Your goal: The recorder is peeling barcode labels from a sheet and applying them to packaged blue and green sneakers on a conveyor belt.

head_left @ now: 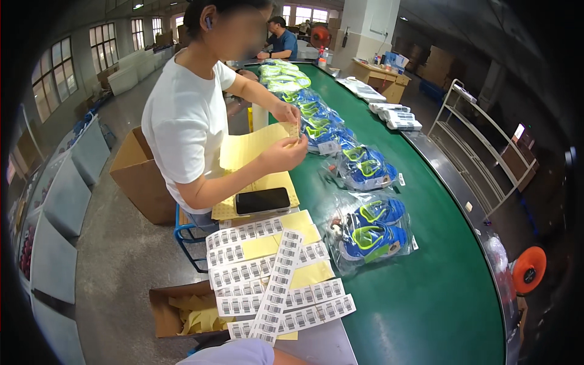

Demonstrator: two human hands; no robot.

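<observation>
Neither of my hands shows. Only a pale sleeve with a sliver of bare arm comes in at the lower edge. Just beyond it, strips of white barcode labels lie overlapping on yellow backing sheets, one strip crossing the others diagonally. To their right, a pair of blue and lime-green shoes rests in a clear plastic bag. Another bagged pair sits behind it. A co-worker in a white T-shirt pinches a small label strip between both hands, above yellow sheets.
More bagged shoes line the green conveyor belt. A black-screened phone lies by the labels. Below is a cardboard box holding yellow scraps. White packets rest on the far ledge; an orange fan and metal rack stand right.
</observation>
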